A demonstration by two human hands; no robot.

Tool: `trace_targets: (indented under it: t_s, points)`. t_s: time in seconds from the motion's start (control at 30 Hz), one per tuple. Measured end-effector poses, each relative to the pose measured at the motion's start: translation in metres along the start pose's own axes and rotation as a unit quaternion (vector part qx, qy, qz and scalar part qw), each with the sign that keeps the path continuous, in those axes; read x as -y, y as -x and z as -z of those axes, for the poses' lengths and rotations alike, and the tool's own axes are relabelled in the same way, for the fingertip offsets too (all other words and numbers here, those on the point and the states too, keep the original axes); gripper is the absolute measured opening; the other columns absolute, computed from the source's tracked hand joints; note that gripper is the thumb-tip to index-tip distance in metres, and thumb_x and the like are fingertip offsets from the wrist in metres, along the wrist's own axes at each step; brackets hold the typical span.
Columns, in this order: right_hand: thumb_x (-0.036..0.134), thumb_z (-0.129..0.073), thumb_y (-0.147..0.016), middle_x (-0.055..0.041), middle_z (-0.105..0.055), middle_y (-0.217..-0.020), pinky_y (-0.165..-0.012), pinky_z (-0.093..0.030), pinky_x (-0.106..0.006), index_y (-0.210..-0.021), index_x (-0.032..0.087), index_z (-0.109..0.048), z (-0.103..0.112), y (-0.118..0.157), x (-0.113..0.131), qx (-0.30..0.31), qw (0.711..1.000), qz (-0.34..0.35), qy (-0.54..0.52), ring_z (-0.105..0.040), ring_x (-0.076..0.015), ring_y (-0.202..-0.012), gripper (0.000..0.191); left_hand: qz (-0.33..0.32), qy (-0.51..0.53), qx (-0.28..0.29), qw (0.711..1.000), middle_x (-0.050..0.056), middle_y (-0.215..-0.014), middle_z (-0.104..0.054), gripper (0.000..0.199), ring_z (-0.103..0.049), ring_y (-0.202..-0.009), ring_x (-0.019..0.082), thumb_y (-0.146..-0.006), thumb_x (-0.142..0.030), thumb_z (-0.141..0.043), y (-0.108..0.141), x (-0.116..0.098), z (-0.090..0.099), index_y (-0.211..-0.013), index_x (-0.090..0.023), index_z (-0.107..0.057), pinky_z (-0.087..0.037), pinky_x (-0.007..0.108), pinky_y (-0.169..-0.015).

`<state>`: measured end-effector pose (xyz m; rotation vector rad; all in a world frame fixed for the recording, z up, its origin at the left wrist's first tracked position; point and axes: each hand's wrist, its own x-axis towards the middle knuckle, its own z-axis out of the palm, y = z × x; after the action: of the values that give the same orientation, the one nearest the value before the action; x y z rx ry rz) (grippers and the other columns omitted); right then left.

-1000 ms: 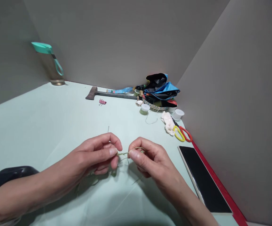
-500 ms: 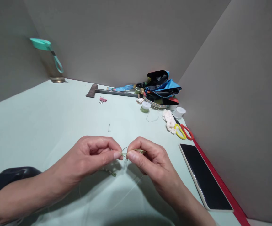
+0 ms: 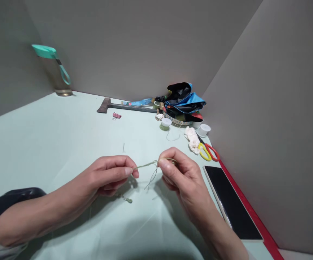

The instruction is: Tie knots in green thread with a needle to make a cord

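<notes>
A thin green cord (image 3: 146, 165) is stretched between my two hands above the pale table. My left hand (image 3: 115, 173) pinches its left end between thumb and forefinger. My right hand (image 3: 176, 171) is closed on the other end, where the cord loops by the thumb, and thin loose strands (image 3: 152, 177) hang below. Under my left hand, partly hidden by it, lies a green braided piece with a looped end (image 3: 128, 200). A needle-like pin (image 3: 123, 147) lies just beyond my left fingers.
At the back are a hammer-like axe (image 3: 129, 107), a pink binder clip (image 3: 116, 116), a blue-black pouch (image 3: 185, 99) and thread spools (image 3: 166, 123). Scissors (image 3: 209, 152) and a phone (image 3: 232, 202) lie on the right. A bottle (image 3: 56, 74) stands back left.
My right hand has moved right and slightly up, away from my left. The green cord now shows as a taut length between them, with loose strands dangling.
</notes>
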<state>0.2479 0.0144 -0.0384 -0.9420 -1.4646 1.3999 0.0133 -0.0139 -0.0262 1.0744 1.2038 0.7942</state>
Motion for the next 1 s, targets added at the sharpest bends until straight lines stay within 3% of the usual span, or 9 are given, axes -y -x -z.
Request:
trace_targets:
  t_s: [0.13,0.3,0.47,0.63,0.73,0.83,0.9,1.0]
  points:
    - [0.049,-0.085,-0.107,0.0093,-0.04,-0.072,-0.06,-0.026,-0.032,-0.087,0.028,-0.066,0.003,-0.006,-0.004,-0.056,0.998,0.01,0.014,-0.03,-0.0144,-0.064,0.035,-0.001,-0.006,-0.011,1.0,-0.005,-0.072,-0.044,0.036,-0.024,-0.07,0.018,-0.093,-0.055,-0.089,-0.008,0.004,0.005,-0.086,-0.022,-0.08,-0.02,0.033,-0.064]
    - [0.05,-0.086,-0.101,0.0071,-0.053,-0.075,-0.057,-0.026,-0.028,-0.094,0.026,-0.073,0.01,-0.017,-0.012,-0.11,0.994,-0.001,0.019,-0.036,-0.0128,-0.061,0.029,-0.002,-0.027,-0.017,0.999,-0.007,-0.062,-0.036,0.037,-0.022,-0.064,0.017,-0.089,-0.058,-0.088,-0.015,0.007,0.008,-0.082,-0.022,-0.084,-0.017,0.032,-0.059]
    - [0.053,-0.085,-0.099,0.003,-0.072,-0.075,-0.049,-0.028,-0.026,-0.092,0.025,-0.072,0.013,-0.024,-0.023,-0.108,0.994,-0.014,0.005,-0.034,-0.0081,-0.048,0.032,-0.002,-0.039,-0.007,0.999,-0.008,-0.057,-0.033,0.048,-0.016,-0.06,0.015,-0.087,-0.069,-0.093,-0.014,0.005,0.009,-0.079,-0.022,-0.083,-0.012,0.032,-0.056]
    - [0.047,-0.087,-0.111,0.0066,-0.071,-0.074,-0.047,-0.04,-0.023,-0.092,0.022,-0.07,0.019,-0.028,-0.037,-0.106,0.994,-0.032,-0.001,-0.045,-0.0072,-0.046,0.035,0.002,-0.03,0.025,0.999,-0.008,-0.06,-0.032,0.045,-0.014,-0.06,0.014,-0.088,-0.065,-0.095,-0.016,0.01,0.011,-0.078,-0.023,-0.084,-0.012,0.032,-0.056]
    - [0.045,-0.085,-0.121,0.0051,-0.074,-0.086,-0.054,-0.053,-0.022,-0.109,0.018,-0.077,0.027,-0.031,-0.044,-0.118,0.992,-0.051,0.002,-0.06,-0.0095,-0.057,0.03,0.005,-0.019,0.036,0.999,-0.009,-0.062,-0.029,0.036,-0.011,-0.061,0.014,-0.088,-0.056,-0.097,-0.021,0.008,0.015,-0.081,-0.022,-0.087,-0.012,0.032,-0.055]
    - [0.045,-0.084,-0.121,-0.0034,-0.083,-0.113,-0.072,-0.07,-0.031,-0.13,0.018,-0.081,0.04,-0.035,-0.048,-0.14,0.988,-0.058,0.0,-0.079,-0.0171,-0.083,0.028,0.001,-0.011,0.027,1.0,-0.009,-0.064,-0.029,0.033,-0.012,-0.062,0.015,-0.084,-0.051,-0.1,-0.026,0.0,0.024,-0.081,-0.021,-0.087,-0.015,0.031,-0.054]
    - [0.044,-0.085,-0.121,-0.0073,-0.085,-0.126,-0.083,-0.075,-0.038,-0.137,0.019,-0.081,0.047,-0.038,-0.049,-0.149,0.988,-0.051,-0.006,-0.083,-0.0217,-0.097,0.031,-0.013,-0.016,0.011,1.0,-0.007,-0.066,-0.034,0.033,-0.016,-0.064,0.016,-0.084,-0.051,-0.099,-0.028,-0.007,0.032,-0.08,-0.021,-0.088,-0.018,0.03,-0.055]
    - [0.043,-0.086,-0.12,-0.0086,-0.085,-0.132,-0.089,-0.076,-0.041,-0.14,0.019,-0.081,0.053,-0.04,-0.049,-0.148,0.988,-0.036,-0.016,-0.085,-0.0241,-0.104,0.032,-0.025,-0.04,-0.014,0.999,-0.004,-0.068,-0.039,0.032,-0.022,-0.066,0.016,-0.088,-0.049,-0.098,-0.022,-0.018,0.045,-0.081,-0.019,-0.09,-0.022,0.029,-0.059]
